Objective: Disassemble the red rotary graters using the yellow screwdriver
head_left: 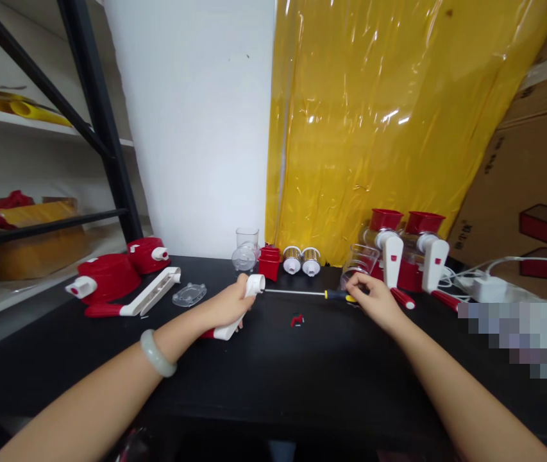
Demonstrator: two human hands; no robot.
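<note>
My left hand [233,301] is closed around a white crank handle [256,283] with a red grip, its round socket end turned to the right. In my right hand [373,296], the fingers pinch the end of a screwdriver [335,295] with a dark blue and yellow handle. Its long shaft runs level to the left, and the tip reaches the crank's socket end. Whether the tip sits inside the socket I cannot tell. Below the shaft, a small red plastic piece [297,319] lies on the black table [311,378] with tiny bits beside it.
Red housings [109,277], another crank handle [151,292] and a clear oval part [189,294] lie at left. Behind stand a clear hopper [246,249], red hoppers [269,262] and grater drums [292,260]. Assembled graters [388,247], a white adapter [489,287] and a carton [528,173] are at right.
</note>
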